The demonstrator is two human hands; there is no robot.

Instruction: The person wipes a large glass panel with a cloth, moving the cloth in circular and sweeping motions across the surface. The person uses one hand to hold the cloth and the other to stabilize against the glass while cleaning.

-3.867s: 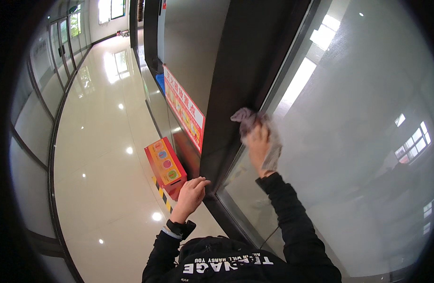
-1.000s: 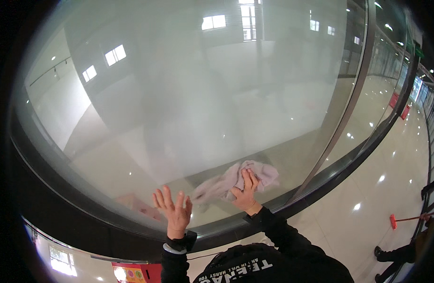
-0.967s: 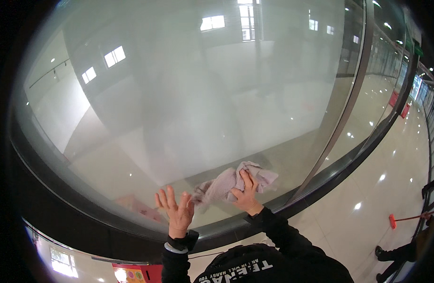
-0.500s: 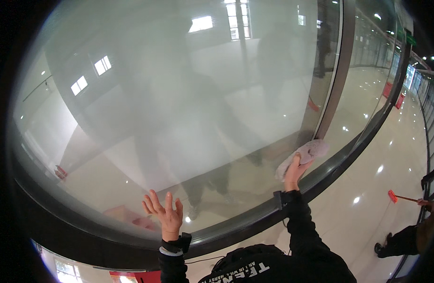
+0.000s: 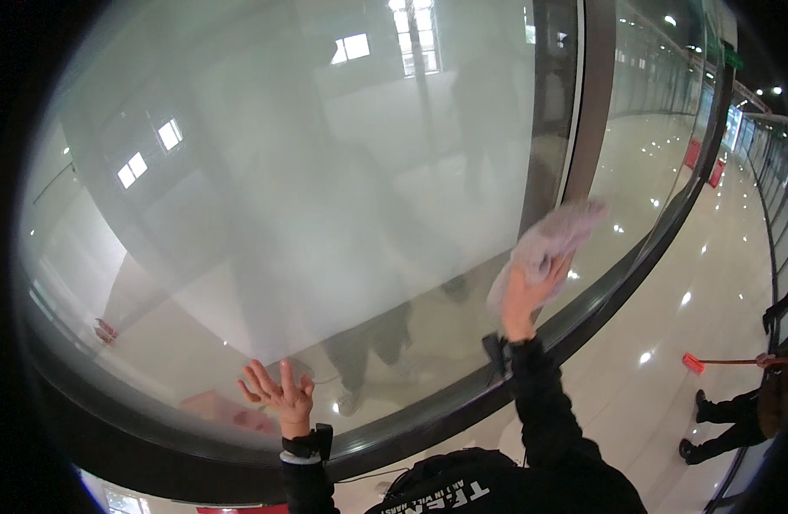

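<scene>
A pale pink cloth [image 5: 552, 238] lies bunched against a large glass pane [image 5: 325, 214], partly over the foot of its dark upright frame [image 5: 593, 111]. My right hand [image 5: 525, 295] is closed on this cloth, pressing it toward the glass; the cloth's upper end is smeared by motion. Lower left, my left hand [image 5: 280, 396] has its fingers spread, with nothing in it, just in front of or touching the pane; I cannot tell which. Reflections of windows and dark figures show in the glass.
A dark curved sill [image 5: 462, 403] runs below the pane. On the right, along a shiny pale floor [image 5: 651, 325], another person [image 5: 741, 411] holds a long-handled red brush [image 5: 693, 363]. Red boxy objects [image 5: 717, 173] stand farther back.
My right hand and the cloth have moved up the glass onto the frame's foot. The left hand has shifted slightly left and down. The other person's brush has moved left.
</scene>
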